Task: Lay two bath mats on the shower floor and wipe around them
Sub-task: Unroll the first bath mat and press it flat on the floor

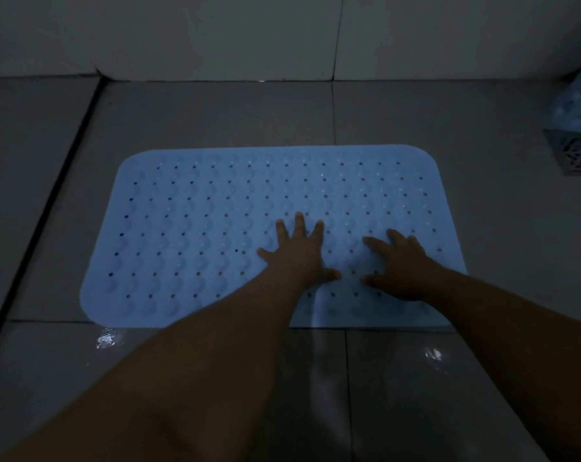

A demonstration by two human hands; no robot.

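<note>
Head view | left hand [297, 253], right hand [401, 266] | fingers spread, flat on bath mat [199, 228]

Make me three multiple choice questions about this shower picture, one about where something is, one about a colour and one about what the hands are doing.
1. Where is the metal drain grate?
A. at the right edge, beside the wall
B. under the mat
C. at the left edge

2. What colour is the bath mat?
A. green
B. light blue
C. red

3. How do the hands lie?
A. both gripping a cloth
B. both flat on the mat
C. both raised off the floor

Answers: 1 A, the grate sits at the far right of the floor. 2 B, the mat is pale blue. 3 B, the left hand and right hand lie spread on the mat.
</note>
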